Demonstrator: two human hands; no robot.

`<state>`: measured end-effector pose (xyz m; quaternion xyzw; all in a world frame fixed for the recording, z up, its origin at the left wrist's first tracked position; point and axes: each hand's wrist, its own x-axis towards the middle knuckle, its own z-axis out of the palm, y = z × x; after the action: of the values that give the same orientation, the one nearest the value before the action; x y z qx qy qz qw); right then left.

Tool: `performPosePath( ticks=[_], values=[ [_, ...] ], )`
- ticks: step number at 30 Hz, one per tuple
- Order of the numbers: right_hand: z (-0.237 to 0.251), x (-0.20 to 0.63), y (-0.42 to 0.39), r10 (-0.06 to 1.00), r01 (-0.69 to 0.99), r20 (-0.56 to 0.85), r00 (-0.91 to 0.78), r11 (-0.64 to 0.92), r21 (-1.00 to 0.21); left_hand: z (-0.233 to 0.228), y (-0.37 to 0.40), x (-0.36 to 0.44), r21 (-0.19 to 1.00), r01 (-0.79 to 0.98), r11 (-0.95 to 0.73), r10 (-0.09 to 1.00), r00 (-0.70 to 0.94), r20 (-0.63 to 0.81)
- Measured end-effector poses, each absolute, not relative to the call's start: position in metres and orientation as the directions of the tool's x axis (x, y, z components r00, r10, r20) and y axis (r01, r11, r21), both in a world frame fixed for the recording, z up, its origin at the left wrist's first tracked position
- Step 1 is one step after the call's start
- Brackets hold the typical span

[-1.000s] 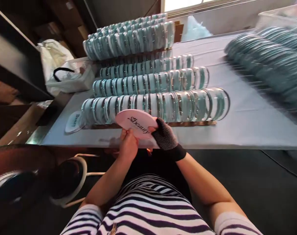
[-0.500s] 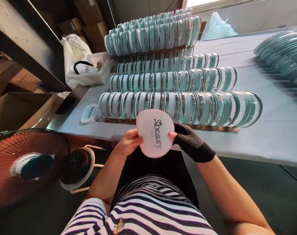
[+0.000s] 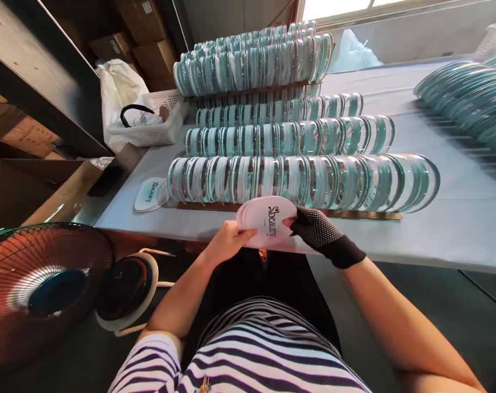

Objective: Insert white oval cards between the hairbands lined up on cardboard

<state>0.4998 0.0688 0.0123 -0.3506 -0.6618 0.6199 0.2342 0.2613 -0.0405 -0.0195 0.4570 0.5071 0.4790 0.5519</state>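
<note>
A small stack of white rounded cards [image 3: 268,222] printed "Sbeauty" is held up near the table's front edge, its layers slightly fanned at the left. My bare left hand [image 3: 230,240] pinches the stack's left side, thumb on top. My right hand [image 3: 315,229], in a black dotted fingerless-tip glove, grips the right side. Just behind the stack stands a row of clear curved plastic visors [image 3: 305,180] on a brown strip. Another printed card [image 3: 149,195] lies on the table at the left, by the row's end.
More visor rows [image 3: 254,68] stand farther back, and another batch [image 3: 468,103] lies at right. A white basket [image 3: 166,123] holds a black band. A fan [image 3: 55,289] and a stool [image 3: 129,289] stand at left, beside an open carton [image 3: 30,188]. The white-covered table [image 3: 456,234] ends before me.
The cards have moved slightly up and right and tilted away. Their edges now show as several layers, and my left thumb lies farther over the face.
</note>
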Motion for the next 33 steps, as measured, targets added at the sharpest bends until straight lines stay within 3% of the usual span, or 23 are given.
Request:
performPosePath(
  ticks=[1, 4, 5, 7, 9, 11, 12, 15, 16, 17, 20, 23, 28, 31, 33],
  values=[
    [0.012, 0.501, 0.068, 0.72, 0.157, -0.133, -0.682, -0.034, -0.987, -0.015, -0.042, 0.264, 0.984, -0.106, 0.146, 0.987, 0.08, -0.138],
    [0.01, 0.501, 0.066, 0.439, 0.052, -0.146, -0.886, -0.219, -0.974, -0.008, -0.041, 0.272, 0.865, -0.419, 0.276, 0.924, 0.365, -0.118],
    [0.007, 0.5, 0.067, 0.408, 0.039, -0.147, -0.901, -0.262, -0.964, -0.009, -0.037, 0.273, 0.819, -0.487, 0.303, 0.913, 0.394, -0.104],
    [0.0, 0.499, 0.071, 0.499, 0.049, -0.184, -0.847, -0.271, -0.961, -0.015, -0.029, 0.272, 0.822, -0.495, 0.28, 0.938, 0.324, -0.124],
    [-0.006, 0.499, 0.076, 0.682, 0.092, -0.2, -0.704, -0.192, -0.977, -0.022, -0.022, 0.267, 0.918, -0.346, 0.192, 0.978, 0.148, -0.149],
    [-0.004, 0.502, 0.079, 0.755, 0.124, -0.167, -0.634, -0.113, -0.986, -0.026, -0.023, 0.263, 0.972, -0.19, 0.136, 0.99, 0.065, -0.125],
    [-0.001, 0.505, 0.078, 0.722, 0.126, -0.156, -0.674, -0.096, -0.987, -0.026, -0.026, 0.263, 0.973, -0.187, 0.135, 0.988, 0.099, -0.118],
    [0.009, 0.512, 0.076, 0.478, 0.082, -0.143, -0.867, -0.147, -0.986, -0.026, -0.032, 0.268, 0.891, -0.394, 0.225, 0.945, 0.311, -0.102],
    [0.011, 0.513, 0.076, 0.46, 0.069, -0.142, -0.876, -0.172, -0.983, -0.027, -0.031, 0.27, 0.865, -0.443, 0.235, 0.945, 0.313, -0.097],
    [0.01, 0.512, 0.076, 0.502, 0.059, -0.148, -0.852, -0.188, -0.98, -0.028, -0.028, 0.272, 0.866, -0.449, 0.217, 0.958, 0.267, -0.102],
    [-0.002, 0.503, 0.076, 0.766, 0.057, -0.124, -0.631, -0.113, -0.992, -0.035, -0.015, 0.276, 0.934, -0.34, 0.108, 0.993, -0.002, -0.116],
    [-0.016, 0.494, 0.071, 0.913, 0.069, 0.086, -0.398, 0.123, -0.99, -0.04, -0.006, 0.279, 0.945, -0.328, 0.013, 0.987, -0.145, -0.064],
    [-0.023, 0.49, 0.05, 0.86, 0.352, 0.417, -0.293, 0.503, -0.789, -0.038, -0.003, 0.286, 0.919, -0.385, -0.087, 0.948, -0.315, -0.042],
    [-0.022, 0.486, 0.032, 0.802, 0.407, 0.535, -0.263, 0.596, -0.692, -0.038, -0.001, 0.29, 0.897, -0.427, -0.112, 0.919, -0.387, -0.07],
    [-0.024, 0.48, 0.021, 0.815, 0.37, 0.526, -0.245, 0.58, -0.726, -0.039, 0.0, 0.295, 0.88, -0.46, -0.116, 0.911, -0.403, -0.09]
  ],
)
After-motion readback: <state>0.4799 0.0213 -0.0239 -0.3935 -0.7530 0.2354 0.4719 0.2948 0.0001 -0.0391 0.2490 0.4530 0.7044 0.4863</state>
